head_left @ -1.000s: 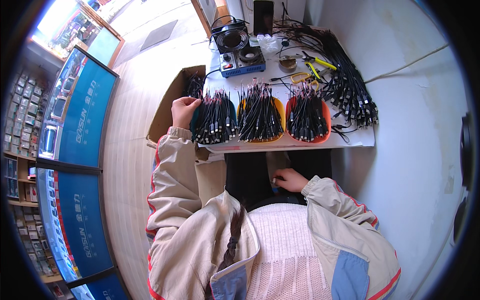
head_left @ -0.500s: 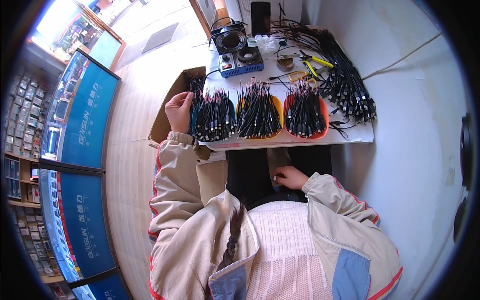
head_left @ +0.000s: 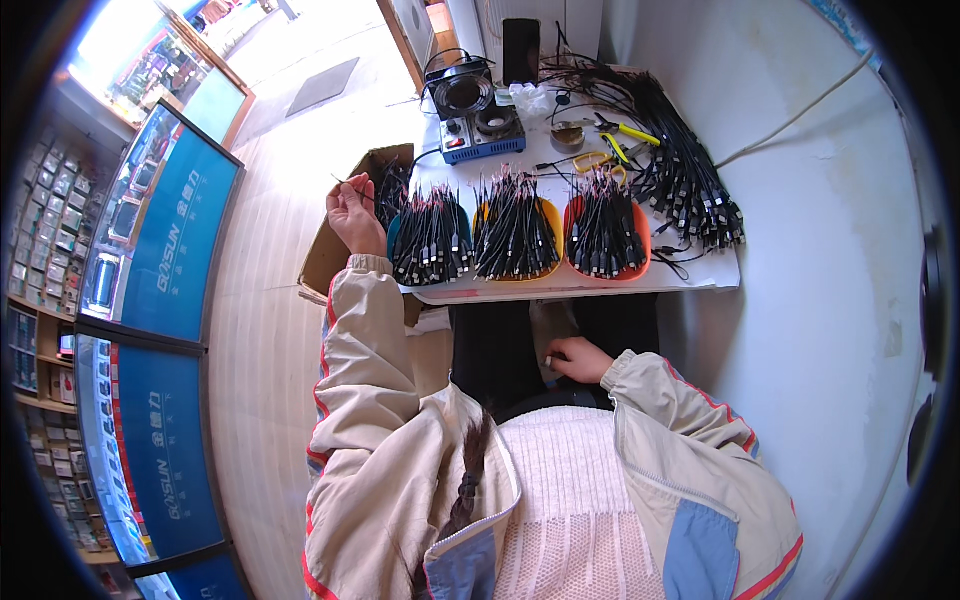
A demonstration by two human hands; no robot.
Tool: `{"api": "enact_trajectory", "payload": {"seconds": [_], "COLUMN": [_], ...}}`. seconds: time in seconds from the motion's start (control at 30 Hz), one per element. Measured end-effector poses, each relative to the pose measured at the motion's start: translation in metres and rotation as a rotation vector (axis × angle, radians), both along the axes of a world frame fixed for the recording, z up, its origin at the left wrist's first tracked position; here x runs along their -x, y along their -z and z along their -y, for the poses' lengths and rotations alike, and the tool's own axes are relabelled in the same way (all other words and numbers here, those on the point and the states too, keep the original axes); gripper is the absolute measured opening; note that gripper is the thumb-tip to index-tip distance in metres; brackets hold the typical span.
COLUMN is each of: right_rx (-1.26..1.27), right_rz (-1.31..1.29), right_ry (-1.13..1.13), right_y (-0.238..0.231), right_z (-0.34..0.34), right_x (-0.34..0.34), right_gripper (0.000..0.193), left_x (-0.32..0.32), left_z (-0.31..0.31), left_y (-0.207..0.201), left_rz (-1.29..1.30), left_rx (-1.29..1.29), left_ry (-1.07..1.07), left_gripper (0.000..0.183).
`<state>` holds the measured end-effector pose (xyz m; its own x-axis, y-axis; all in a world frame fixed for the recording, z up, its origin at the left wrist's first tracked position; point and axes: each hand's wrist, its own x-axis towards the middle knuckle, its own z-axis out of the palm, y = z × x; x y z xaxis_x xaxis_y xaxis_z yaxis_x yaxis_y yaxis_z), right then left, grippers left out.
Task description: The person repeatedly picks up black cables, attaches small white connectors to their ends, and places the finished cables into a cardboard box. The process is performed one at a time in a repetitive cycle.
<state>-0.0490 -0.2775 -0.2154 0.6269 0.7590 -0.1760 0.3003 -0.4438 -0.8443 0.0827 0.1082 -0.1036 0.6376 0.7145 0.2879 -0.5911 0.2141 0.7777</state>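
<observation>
- The left hand (head_left: 357, 216) is pinching a thin dark cable (head_left: 341, 181), left of upper center, at the cardboard box (head_left: 322, 262).
- The right hand (head_left: 582, 360) is lying near frame center, fingers curled; whether it is gripping anything cannot be determined.
- Teal, yellow and orange bins (head_left: 557, 235) are holding black cables (head_left: 517, 235) on the table (head_left: 700, 275), upper center.

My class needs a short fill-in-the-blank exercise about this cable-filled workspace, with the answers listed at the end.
Between the teal tray and the red-orange tray sits a ____ tray.
The hand nearest the cardboard box is the ____ one.
The loose heap of USB cables lies along the table's ____ side.

Missing words: yellow; left; right.
</observation>
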Motion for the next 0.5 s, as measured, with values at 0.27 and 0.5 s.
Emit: {"api": "enact_trajectory", "payload": {"seconds": [0.27,0.5], "right_rx": [0.009,-0.581], "right_rz": [-0.111,-0.444], "right_ry": [0.028,0.220], "right_y": [-0.043,-0.155], "right_z": [0.001,-0.001], "right_x": [0.002,-0.016], "right_gripper": [0.019,0.018], "left_x": [0.035,0.149], "left_z": [0.009,0.151], "left_y": [-0.078,-0.093], "left_rz": [0.141,-0.419], "left_rx": [-0.057,-0.067], "left_ry": [0.143,0.783], "left_gripper": [0.011,0.013]}}
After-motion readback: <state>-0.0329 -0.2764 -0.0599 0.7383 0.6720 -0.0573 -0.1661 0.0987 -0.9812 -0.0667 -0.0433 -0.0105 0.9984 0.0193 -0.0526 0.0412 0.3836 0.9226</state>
